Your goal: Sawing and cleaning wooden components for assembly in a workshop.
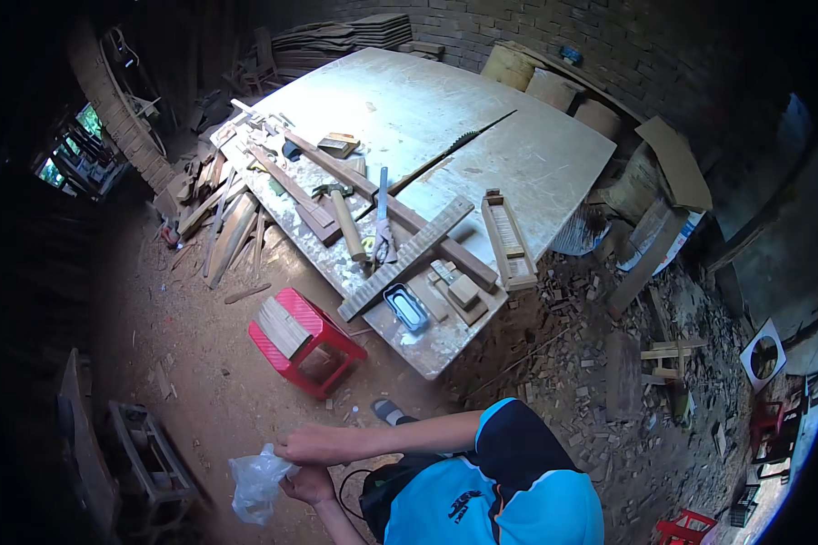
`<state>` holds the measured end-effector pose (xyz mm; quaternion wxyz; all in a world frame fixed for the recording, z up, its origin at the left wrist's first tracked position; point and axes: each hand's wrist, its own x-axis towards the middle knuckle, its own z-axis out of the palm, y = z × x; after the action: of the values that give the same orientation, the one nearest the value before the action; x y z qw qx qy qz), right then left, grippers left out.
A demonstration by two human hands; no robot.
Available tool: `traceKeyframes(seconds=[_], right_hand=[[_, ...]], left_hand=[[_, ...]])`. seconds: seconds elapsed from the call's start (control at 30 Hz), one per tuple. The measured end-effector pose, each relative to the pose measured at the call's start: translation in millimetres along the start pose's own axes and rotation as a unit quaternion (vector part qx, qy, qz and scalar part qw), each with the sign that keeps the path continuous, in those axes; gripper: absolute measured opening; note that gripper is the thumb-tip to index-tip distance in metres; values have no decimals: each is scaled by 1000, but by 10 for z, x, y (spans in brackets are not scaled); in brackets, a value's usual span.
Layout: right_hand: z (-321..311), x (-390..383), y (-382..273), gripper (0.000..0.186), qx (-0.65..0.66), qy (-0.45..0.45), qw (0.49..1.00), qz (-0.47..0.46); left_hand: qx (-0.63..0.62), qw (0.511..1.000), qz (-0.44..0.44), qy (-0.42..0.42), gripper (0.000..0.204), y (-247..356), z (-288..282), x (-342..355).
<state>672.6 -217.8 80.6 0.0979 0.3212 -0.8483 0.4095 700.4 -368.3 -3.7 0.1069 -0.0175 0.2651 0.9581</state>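
A clear, crumpled plastic bag [256, 486] hangs between my hands, low in the head view and above the dirt floor. My right hand [318, 445] reaches across from the right, its fingers closed on the bag's upper edge. Just beneath it, my left hand [309, 486] also grips the bag, with its fingers partly hidden. Whatever the bag may contain cannot be made out. Beyond my hands stands a red plastic stool [323, 331] bearing flat wooden pieces [283, 327].
A large worktable [445, 91] has a saw blade [463, 141] rising from its slot. On it lie a hammer [346, 222], a ridged wooden strip [409, 257], a wooden tray [509, 238] and a blue-rimmed container [406, 308]. Wood scraps [573, 363] litter the floor at right.
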Motion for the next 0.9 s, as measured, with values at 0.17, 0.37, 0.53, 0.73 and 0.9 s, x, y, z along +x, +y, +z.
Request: traceKeyframes(seconds=[0.17,0.37,0.53,0.73,0.9], right_hand=[[-273,655,417,26,57,10,996,72],[19,1511,1009,15,135,57,988,49],[260,2125,1411,20,138,55,986,76],[169,2330,1857,47,132,41,959,246],[322,1675,1933,31,12,87,789,608]], left_hand=[[32,997,62,15,73,309,-172,989],[181,973,1,-142,84,1014,-523,1824],[557,815,110,-116,61,1257,-766,2679],[668,705,-70,-228,32,1568,-2035,4038],[637,631,-381,-226,32,1982,-1260,4812]])
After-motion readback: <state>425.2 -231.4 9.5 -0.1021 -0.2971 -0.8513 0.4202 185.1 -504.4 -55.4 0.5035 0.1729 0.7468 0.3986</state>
